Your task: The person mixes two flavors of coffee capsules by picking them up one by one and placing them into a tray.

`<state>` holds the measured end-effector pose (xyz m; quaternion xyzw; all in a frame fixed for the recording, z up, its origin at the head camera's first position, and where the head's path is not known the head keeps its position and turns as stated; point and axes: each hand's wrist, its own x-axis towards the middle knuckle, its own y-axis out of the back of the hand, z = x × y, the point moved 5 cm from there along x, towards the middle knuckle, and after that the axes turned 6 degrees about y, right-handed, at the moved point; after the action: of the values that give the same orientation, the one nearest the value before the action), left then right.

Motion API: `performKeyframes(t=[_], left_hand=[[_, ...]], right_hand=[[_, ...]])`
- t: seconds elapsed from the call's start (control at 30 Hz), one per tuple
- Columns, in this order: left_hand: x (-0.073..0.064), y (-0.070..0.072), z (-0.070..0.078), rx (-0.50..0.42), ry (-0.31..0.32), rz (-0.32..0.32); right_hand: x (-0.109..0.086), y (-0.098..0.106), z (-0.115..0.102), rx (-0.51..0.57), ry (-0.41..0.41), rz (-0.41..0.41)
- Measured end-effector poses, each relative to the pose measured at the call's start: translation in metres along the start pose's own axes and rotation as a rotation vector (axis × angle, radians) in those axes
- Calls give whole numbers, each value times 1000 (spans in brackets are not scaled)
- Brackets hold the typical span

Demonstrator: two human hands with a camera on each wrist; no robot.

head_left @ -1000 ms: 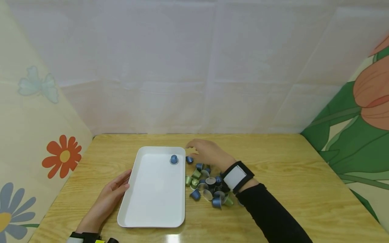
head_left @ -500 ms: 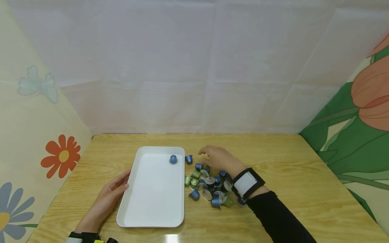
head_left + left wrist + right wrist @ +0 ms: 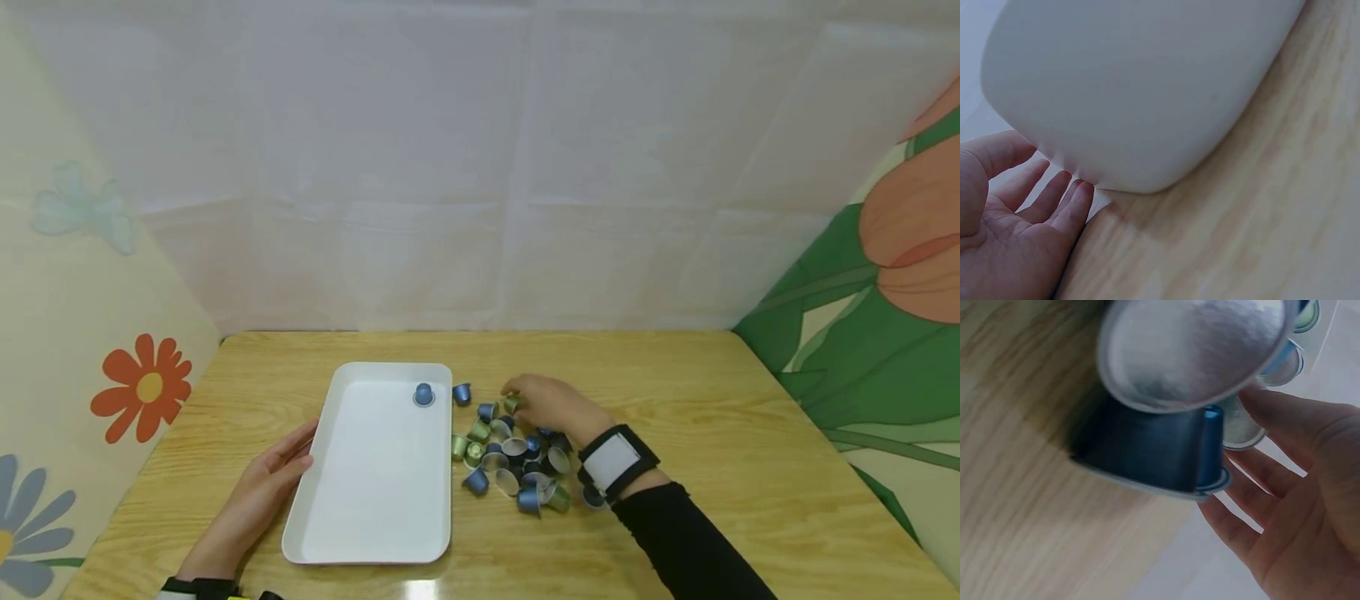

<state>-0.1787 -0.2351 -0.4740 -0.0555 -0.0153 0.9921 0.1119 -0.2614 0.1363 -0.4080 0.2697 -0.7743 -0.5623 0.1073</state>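
Observation:
A white tray [image 3: 367,475] lies left of centre on the table, one blue coffee capsule [image 3: 423,393] standing near its far right corner. My left hand [image 3: 273,479] touches the tray's left edge; the left wrist view shows its relaxed fingertips [image 3: 1082,187] against the tray's side. Over the far side of a heap of coffee capsules, my right hand [image 3: 558,406] pinches a green coffee capsule [image 3: 512,404] between thumb and fingers. In the right wrist view, a silver capsule lid [image 3: 1194,350] and a dark blue capsule [image 3: 1141,447] partly cover the fingertips.
The heap holds blue, green and black capsules, some with their silver lids facing up. A blue capsule [image 3: 462,393] lies by the tray's right rim, another [image 3: 476,481] at the heap's near left. A white sheet [image 3: 480,167] hangs behind the wooden table [image 3: 712,467].
My right hand has drawn back from the blue capsule beside the tray, moving right and nearer to the heap. A green capsule now shows at its fingertips. The left hand stays at the tray.

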Motion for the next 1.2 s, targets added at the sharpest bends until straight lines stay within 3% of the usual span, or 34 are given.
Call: performKeyframes(t=[0.67, 1.2], left_hand=[[-1, 1, 1, 7, 11, -2], [1, 2, 1, 4, -1, -5]], right_hand=[[2, -7, -2, -11, 53, 50], [8, 9, -9, -53, 86, 63]])
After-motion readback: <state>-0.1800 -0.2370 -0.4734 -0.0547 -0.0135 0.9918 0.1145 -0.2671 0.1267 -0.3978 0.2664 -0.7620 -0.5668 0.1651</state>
